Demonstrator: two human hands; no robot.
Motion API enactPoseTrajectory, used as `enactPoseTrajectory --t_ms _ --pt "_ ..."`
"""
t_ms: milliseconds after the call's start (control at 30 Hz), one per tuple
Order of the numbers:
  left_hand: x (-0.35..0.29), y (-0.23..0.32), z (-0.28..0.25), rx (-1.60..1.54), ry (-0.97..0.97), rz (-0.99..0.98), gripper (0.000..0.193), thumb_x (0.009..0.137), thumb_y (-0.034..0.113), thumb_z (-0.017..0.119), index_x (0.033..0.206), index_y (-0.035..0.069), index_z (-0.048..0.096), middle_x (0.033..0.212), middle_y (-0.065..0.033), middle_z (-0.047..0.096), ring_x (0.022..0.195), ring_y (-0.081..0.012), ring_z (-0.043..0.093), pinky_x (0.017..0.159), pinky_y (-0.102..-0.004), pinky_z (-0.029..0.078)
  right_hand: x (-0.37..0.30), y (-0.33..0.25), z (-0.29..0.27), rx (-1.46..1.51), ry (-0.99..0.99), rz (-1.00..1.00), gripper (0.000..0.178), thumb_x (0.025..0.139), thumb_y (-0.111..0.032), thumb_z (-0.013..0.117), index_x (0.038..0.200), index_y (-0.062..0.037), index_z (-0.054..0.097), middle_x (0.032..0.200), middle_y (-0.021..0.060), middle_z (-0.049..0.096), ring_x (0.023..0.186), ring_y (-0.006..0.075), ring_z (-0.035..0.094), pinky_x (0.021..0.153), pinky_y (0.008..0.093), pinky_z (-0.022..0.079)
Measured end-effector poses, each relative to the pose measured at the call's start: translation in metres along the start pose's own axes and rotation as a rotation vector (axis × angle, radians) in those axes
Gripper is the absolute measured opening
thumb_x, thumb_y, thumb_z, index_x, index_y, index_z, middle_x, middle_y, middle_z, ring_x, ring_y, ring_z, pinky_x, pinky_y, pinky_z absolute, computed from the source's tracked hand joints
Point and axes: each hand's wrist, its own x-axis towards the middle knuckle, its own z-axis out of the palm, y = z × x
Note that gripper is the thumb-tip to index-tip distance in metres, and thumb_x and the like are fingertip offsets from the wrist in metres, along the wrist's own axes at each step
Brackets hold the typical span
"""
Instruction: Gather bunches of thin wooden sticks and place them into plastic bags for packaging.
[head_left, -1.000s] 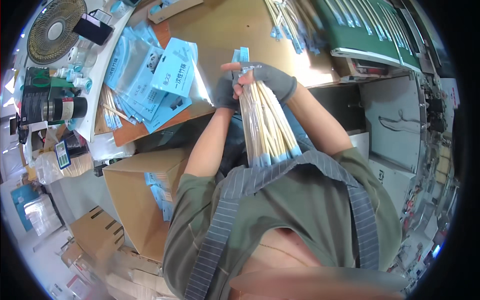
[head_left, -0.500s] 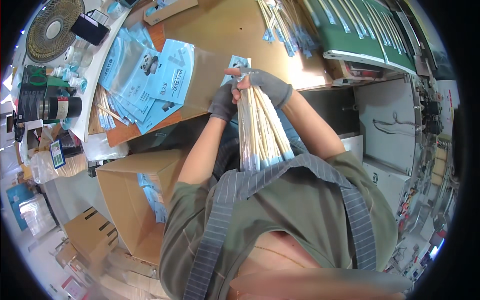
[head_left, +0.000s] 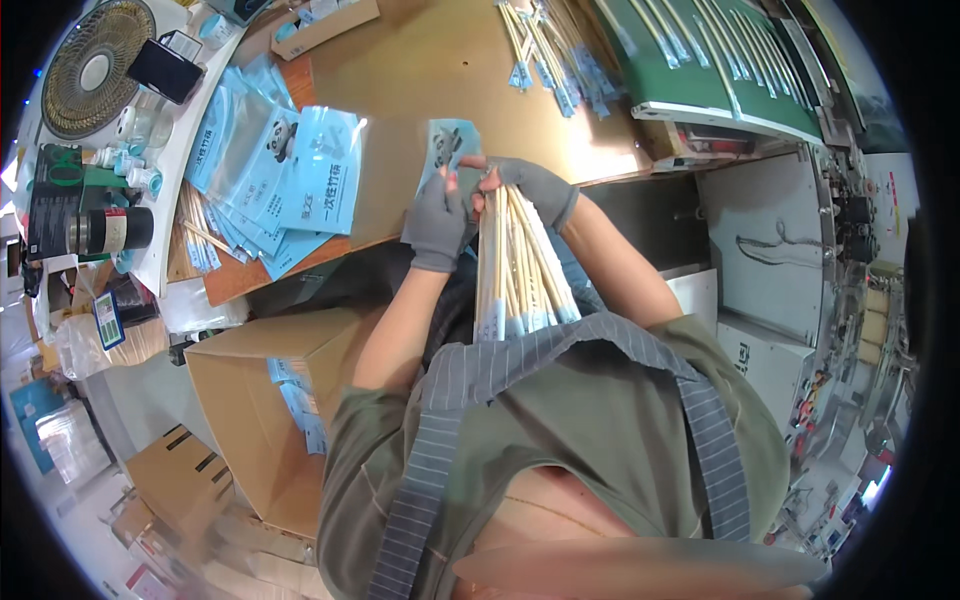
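Note:
Both my hands wear grey gloves with bare fingertips and are close together at the table's front edge. My right hand (head_left: pixel 540 190) is closed round the upper ends of a bundle of wrapped chopsticks (head_left: pixel 522 265), which hangs down against my apron with its blue ends lowest. To its left, my left hand (head_left: pixel 438 228) is closed, thumb up, on a blue plastic bag (head_left: pixel 446 143) with a panda print. The bag sticks out beyond the fingers over the table; part of it is hidden by the hand.
Blue printed bags (head_left: pixel 320 180) lie piled at the table's left, above loose wrapped chopsticks (head_left: pixel 198 235). More chopsticks (head_left: pixel 560 60) lie at the far side, beside a green surface (head_left: pixel 690 70) with others in rows. An open cardboard box (head_left: pixel 240 400) stands below left, with blue packs inside.
My left hand has moved left, apart from the right, and the blue bag has shifted left with it. My right hand still grips the chopsticks. The whole view has shifted slightly.

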Motion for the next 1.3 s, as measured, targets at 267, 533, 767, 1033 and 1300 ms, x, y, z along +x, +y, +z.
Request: enactPoseTrajectory --t_ms 267,533,767,1033,1300 --pt "0.002 0.059 -0.041 -0.019 0.013 0.179 0.030 0.088 0.017 0.058 0.114 0.002 0.063 0.089 -0.0196 0.063 0.076 -0.0355 0.062 0.066 -0.0392 0.049 0.019 0.011 0.008 0.194 -0.212 -0.236 0.026 0.090 -0.023 0.056 0.105 -0.0009 0.058 0.089 0.0068 0.064 0.074 0.0137 0.063 0.064 0.0275 0.054" --pt "-0.060 0.097 -0.102 0.015 -0.300 0.181 0.030 0.088 0.016 0.056 0.114 0.003 0.065 0.090 -0.0199 0.066 0.077 -0.0317 0.066 0.071 -0.0337 0.051 -0.123 0.082 0.007 -1.376 -0.026 -0.432 0.026 0.095 -0.015 0.047 0.117 -0.0085 0.061 0.096 0.0089 0.066 0.086 0.0190 0.063 0.076 0.0320 0.051" --pt "0.042 0.106 -0.069 -0.215 -0.143 -0.164 0.016 0.085 0.015 0.059 0.087 0.001 0.066 0.069 -0.0156 0.061 0.063 -0.0279 0.061 0.061 -0.0344 0.047 -0.053 -0.056 0.066 -2.113 0.769 -0.455 0.038 0.076 -0.045 0.066 0.071 -0.0082 0.066 0.059 0.0123 0.062 0.061 0.0343 0.063 0.061 0.0383 0.051" --pt "0.232 0.062 -0.173 0.493 -0.341 0.090 0.029 0.082 0.028 0.064 0.085 0.000 0.069 0.067 -0.0006 0.062 0.059 -0.0070 0.051 0.056 -0.0265 0.043 -0.033 -0.193 0.170 -2.006 0.745 -1.162 0.023 0.074 -0.018 0.060 0.092 -0.0027 0.058 0.076 0.0208 0.064 0.073 0.0372 0.063 0.064 0.0411 0.050" --pt "0.260 0.119 -0.188 0.478 -0.431 0.184 0.035 0.083 0.034 0.062 0.094 0.001 0.069 0.073 -0.0021 0.062 0.069 -0.0093 0.055 0.063 -0.0257 0.044 0.003 -0.182 0.209 -2.226 0.232 -0.579 0.040 0.078 -0.033 0.057 0.105 -0.0042 0.065 0.101 0.0236 0.066 0.096 0.0367 0.063 0.083 0.0402 0.049"
